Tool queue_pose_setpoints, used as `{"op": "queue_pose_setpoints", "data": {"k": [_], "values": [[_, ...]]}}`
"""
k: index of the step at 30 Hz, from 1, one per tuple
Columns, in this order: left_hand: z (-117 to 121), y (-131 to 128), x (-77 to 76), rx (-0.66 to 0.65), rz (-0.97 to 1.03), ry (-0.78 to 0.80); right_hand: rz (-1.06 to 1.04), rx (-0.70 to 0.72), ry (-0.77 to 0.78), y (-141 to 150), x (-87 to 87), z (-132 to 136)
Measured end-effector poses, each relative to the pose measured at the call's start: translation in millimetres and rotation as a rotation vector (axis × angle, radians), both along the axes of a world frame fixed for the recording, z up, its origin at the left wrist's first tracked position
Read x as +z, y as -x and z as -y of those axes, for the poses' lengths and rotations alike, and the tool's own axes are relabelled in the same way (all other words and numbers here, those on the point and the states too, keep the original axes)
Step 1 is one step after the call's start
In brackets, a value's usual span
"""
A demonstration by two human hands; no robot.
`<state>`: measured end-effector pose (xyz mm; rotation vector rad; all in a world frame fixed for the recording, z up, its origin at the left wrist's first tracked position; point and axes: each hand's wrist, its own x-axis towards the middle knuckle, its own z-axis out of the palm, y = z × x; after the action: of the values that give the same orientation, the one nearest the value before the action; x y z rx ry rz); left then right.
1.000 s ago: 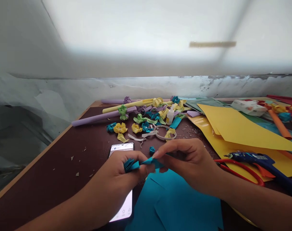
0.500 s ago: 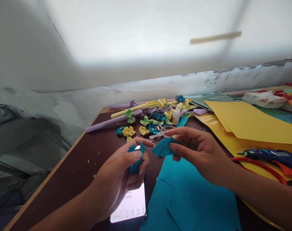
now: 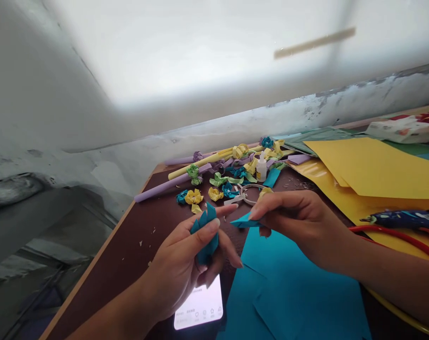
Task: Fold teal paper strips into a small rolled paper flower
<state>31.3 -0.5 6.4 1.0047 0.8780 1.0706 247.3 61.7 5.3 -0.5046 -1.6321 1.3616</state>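
Two hands hold small folded pieces of teal paper above the table, near the phone.

The left hand (image 3: 186, 255) is closed on a folded bundle of teal paper (image 3: 205, 231), thumb pressed on its front, just above the phone (image 3: 200, 307), which lies lit on the brown table (image 3: 129, 236). The right hand (image 3: 292, 222) pinches a small teal triangle (image 3: 244, 221) between thumb and fingertips, a little to the right of the phone and above the big teal sheet (image 3: 288, 293). The two pieces are near each other but apart. I judge the work is at the joining step: the triangle seems ready to be added to the bundle. The next move calls for bringing its tip exactly into the folds while the left hand keeps the bundle tight. Beyond the phone lie paper flowers (image 3: 193, 196) and a glue bottle (image 3: 261, 167).
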Motion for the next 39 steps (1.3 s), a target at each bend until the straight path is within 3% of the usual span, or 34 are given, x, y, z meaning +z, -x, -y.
{"op": "queue_pose_setpoints", "data": {"k": [18, 28, 34, 39], "values": [[3.2, 4.1, 6.8, -0.022, 0.034, 0.108, 0.243, -0.044, 0.133, -0.6, -2.3, -7.3], [-2.4, 1.3, 1.5, 0.116, -0.228, -0.073, 0.107, 0.113, 0.443, 0.7, -5.4, -13.6], [-1.9, 2.2, 1.5, 0.290, -0.233, -0.051, 0.077, 0.149, 0.438, -0.1, -5.2, -13.9], [-0.8, 10.0, 1.7, 0.269, -0.246, -0.031, 0.083, 0.166, 0.421, -0.5, -4.4, -12.1]]}}
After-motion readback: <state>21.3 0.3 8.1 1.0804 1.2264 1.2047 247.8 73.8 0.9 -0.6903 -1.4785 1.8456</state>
